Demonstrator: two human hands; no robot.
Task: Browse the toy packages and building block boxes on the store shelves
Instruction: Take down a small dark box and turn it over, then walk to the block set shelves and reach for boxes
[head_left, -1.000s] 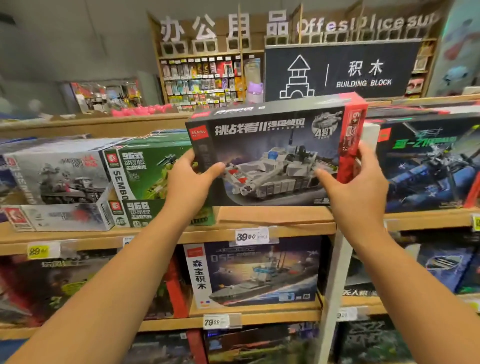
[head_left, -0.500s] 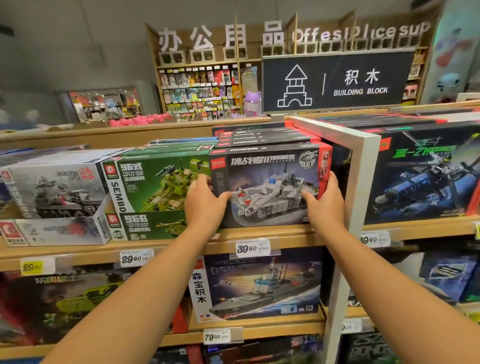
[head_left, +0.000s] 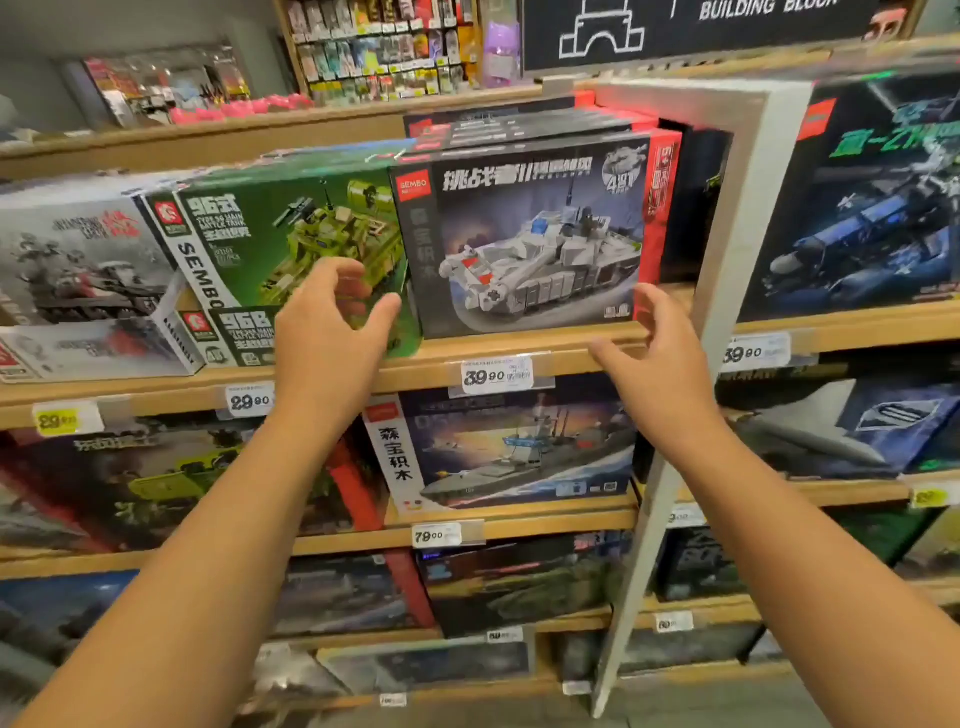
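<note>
Grey tank box (head_left: 530, 234) standing on the top shelf (head_left: 519, 345) beside the green tank box (head_left: 291, 244); left hand (head_left: 322, 338) and right hand (head_left: 660, 364) released, holding nothing; plenty of boxes left to browse

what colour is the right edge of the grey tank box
Red, on the grey tank box; it shows clearly in the head view.

A dark grey box (head_left: 524, 234) with a red side panel shows a pale grey tank, beside a green box (head_left: 291, 244) picturing an olive-green tank on tan wooden shelving (head_left: 156, 387).
</note>
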